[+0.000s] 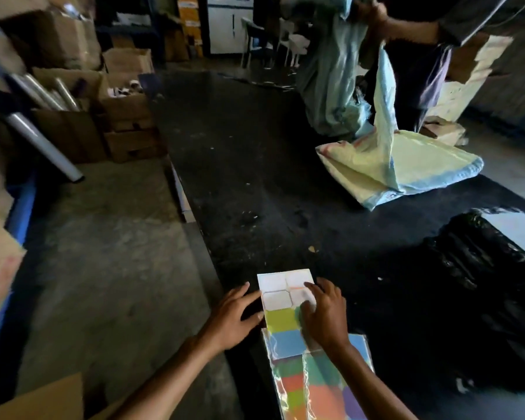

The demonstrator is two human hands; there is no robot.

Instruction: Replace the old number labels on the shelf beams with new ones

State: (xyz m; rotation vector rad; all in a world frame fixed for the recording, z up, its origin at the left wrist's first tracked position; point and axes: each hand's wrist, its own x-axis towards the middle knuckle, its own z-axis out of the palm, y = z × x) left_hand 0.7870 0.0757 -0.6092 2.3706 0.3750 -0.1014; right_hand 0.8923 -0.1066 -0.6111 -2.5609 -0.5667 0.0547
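Observation:
A sheet of labels [281, 291] with white rounded squares on top and yellow and blue blocks below lies on the dark table [255, 192] near its front edge. My left hand [234, 316] lies flat beside the sheet's left edge, fingers spread and touching it. My right hand [323, 310] presses on the lower right white label with bent fingertips. Under the sheet are clear packs of coloured label sheets [319, 383]. No shelf beam is in view.
A black plastic bag [482, 298] lies at the right. A person [406, 40] at the far side handles pale woven sacks [406, 165]. Cardboard boxes [125, 116] and foil rolls [43, 140] stand at the left beyond a concrete floor [103, 253].

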